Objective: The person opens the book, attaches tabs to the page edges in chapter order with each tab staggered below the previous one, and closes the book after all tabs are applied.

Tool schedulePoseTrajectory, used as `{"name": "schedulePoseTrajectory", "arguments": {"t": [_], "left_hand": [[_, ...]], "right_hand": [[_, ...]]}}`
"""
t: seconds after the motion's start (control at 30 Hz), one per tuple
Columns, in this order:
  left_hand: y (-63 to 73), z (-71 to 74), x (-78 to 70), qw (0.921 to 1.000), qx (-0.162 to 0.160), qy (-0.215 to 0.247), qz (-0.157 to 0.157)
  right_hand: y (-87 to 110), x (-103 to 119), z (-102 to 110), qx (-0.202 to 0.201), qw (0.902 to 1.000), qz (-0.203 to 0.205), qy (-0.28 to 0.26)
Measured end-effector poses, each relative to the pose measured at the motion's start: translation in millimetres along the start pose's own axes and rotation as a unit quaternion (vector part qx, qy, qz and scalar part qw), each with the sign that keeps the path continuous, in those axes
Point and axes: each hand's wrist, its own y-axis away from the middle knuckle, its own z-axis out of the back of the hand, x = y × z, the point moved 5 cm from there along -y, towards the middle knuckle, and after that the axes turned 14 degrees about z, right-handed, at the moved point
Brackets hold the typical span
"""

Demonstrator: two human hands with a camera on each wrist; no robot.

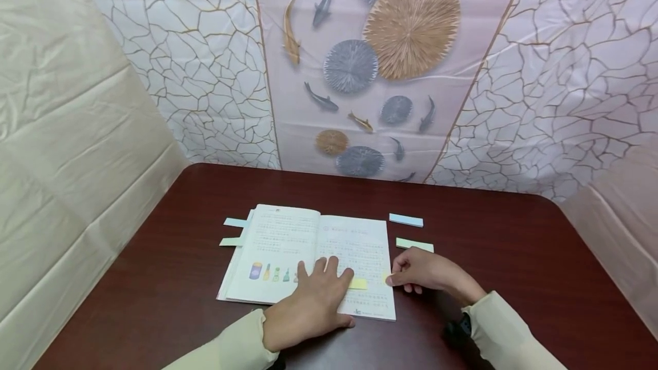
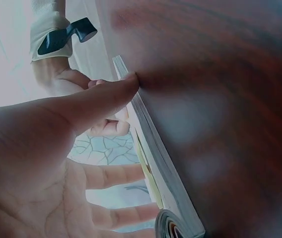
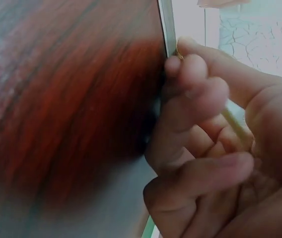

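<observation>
An open book (image 1: 349, 244) with printed text and small coloured bottle drawings lies on the table. My left hand (image 1: 316, 301) rests spread across its lower middle, fingers fairly straight, the thumb by the lower edge of the pages (image 2: 153, 139). Beside those fingers a yellow sticky-note strip (image 1: 358, 284) lies on the right page. At the page's right edge my right hand (image 1: 424, 270) pinches a small yellow sticky note (image 1: 385, 278) between thumb and fingertips. In the right wrist view only a sliver of that yellow note (image 3: 179, 53) shows; the fingers hide the rest.
Blue (image 1: 406, 220) and green (image 1: 414, 244) sticky-note strips lie on the table right of the book. A blue tab (image 1: 235, 222) and a green tab (image 1: 231, 241) stick out from its left side. The dark red table (image 1: 169, 261) meets patterned cloth (image 1: 319, 73) at the back.
</observation>
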Motion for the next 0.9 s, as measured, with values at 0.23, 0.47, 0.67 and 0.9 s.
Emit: {"name": "schedulePoseTrajectory", "arguments": {"t": [0.23,0.47,0.67,0.9], "left_hand": [[-2.9,-2.2,-4.8,1.0,0.008,-0.004,-0.001],[-2.8,-3.4,-6.5,0.9999,0.008,-0.01,0.005],[-2.9,-3.3,-3.0,0.9998,0.014,-0.005,0.013],[-2.9,-1.4,-0.1,0.9999,0.008,-0.001,0.007]], "right_hand": [[1.6,-4.7,-0.2,0.009,0.9998,-0.01,0.013],[1.5,-7.2,-0.8,0.012,0.9995,-0.018,0.024],[-5.3,-5.7,7.5,-0.004,0.9876,-0.052,0.148],[-18.9,-6.9,17.1,0.008,0.9682,-0.086,0.235]]}}
